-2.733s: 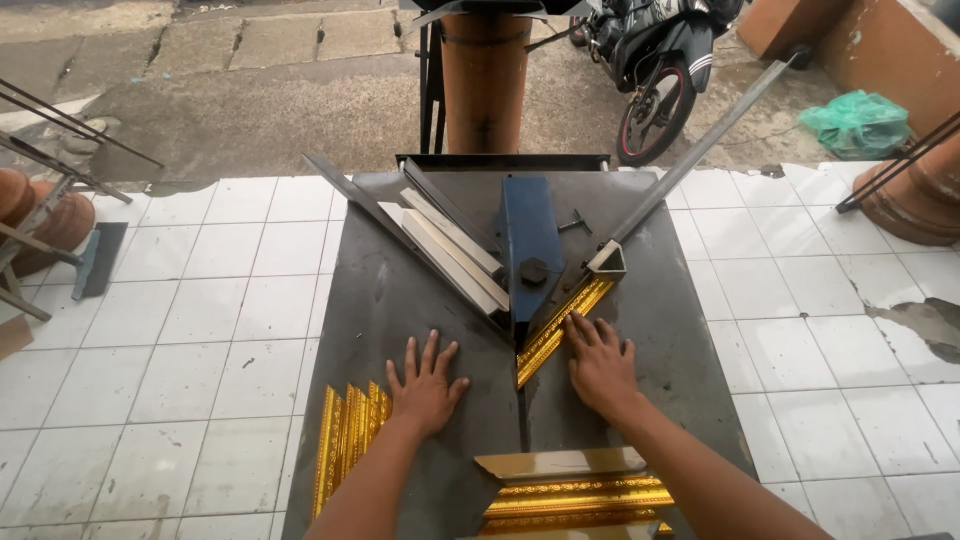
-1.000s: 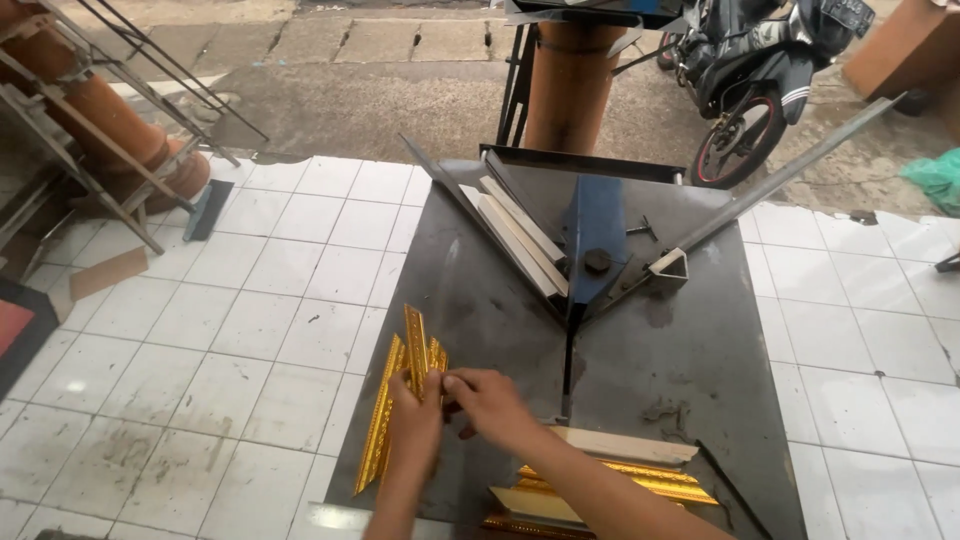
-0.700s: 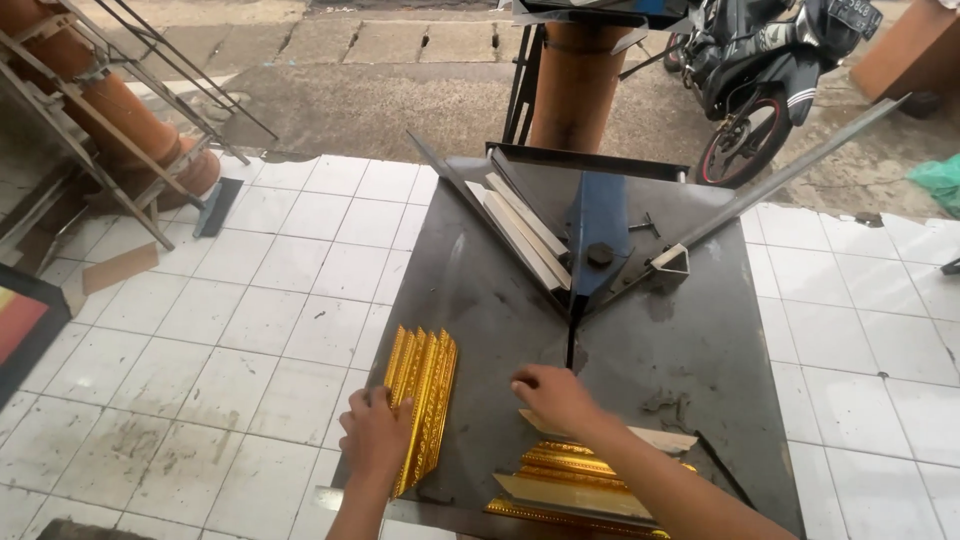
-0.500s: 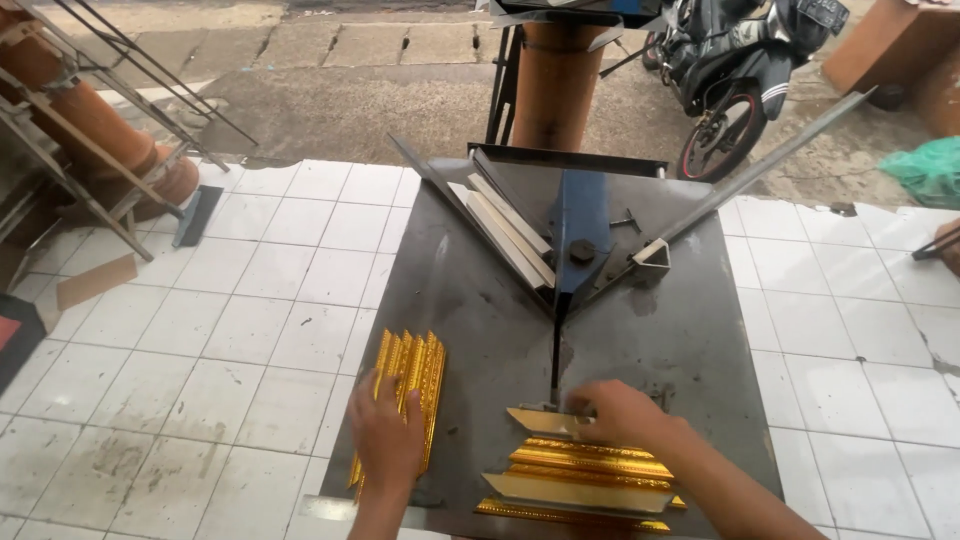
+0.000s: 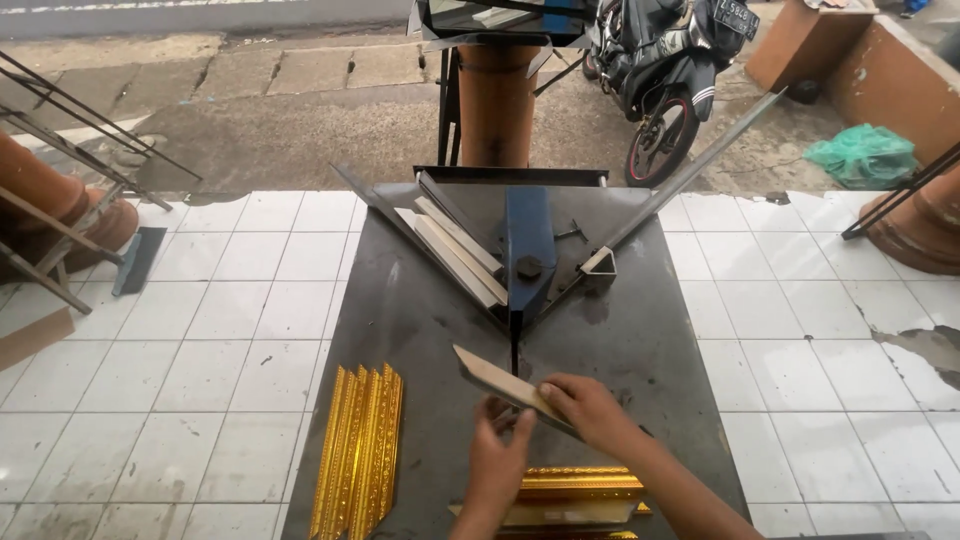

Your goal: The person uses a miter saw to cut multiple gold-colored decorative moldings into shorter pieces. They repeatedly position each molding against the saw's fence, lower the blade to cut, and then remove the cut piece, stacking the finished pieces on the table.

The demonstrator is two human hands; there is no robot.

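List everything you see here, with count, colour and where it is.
Moulding strip: one, pale wood side up, held in both hands.
Gold mouldings: several, stacked on table left.
Gold mouldings near edge: a few, beside the wrists.
Metal table: one, dark grey.
Blue cutter: one, table centre.
Pale strips: several, left of cutter.
Motorbike: one, black, behind.
Green bag: one, right.
Left hand: under strip.
Right hand: on strip.

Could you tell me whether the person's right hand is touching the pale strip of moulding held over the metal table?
Touching. The head view shows the right hand gripping the pale moulding strip, fingers wrapped over its near end; the left hand meets it from below.
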